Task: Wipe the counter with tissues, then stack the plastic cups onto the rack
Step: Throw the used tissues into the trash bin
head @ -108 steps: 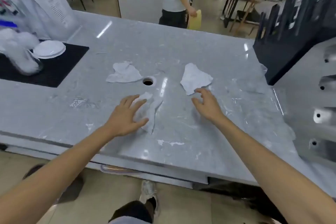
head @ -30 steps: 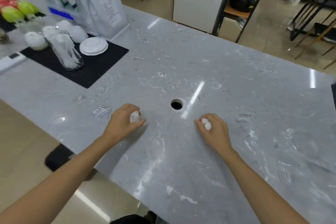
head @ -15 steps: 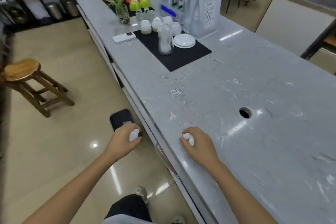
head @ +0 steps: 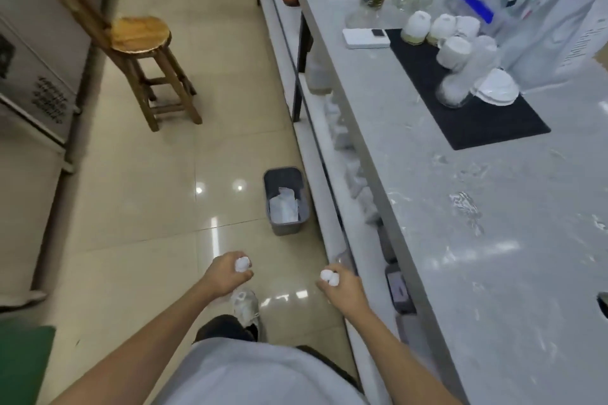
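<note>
Left hand (head: 227,276) is fisted around a balled tissue (head: 242,264), lower centre of frame. Right hand (head: 342,284) grips a second tissue wad (head: 330,277), just beside the counter (head: 493,240) edge. Both are held over the floor, short of the grey bin (head: 286,200) at mid-frame. Judgement: wiping looks finished; disposal in hand. Next: carry both wads over the bin opening, release. Cups sit upper right; rack not visible.

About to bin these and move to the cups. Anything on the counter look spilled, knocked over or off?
The counter still shows whitish streaks and smears near its front edge, possibly residue or just the marble veining. On the black mat, a clear cup stack looks tilted, though lens distortion may exaggerate it. Nothing spilled.
</note>
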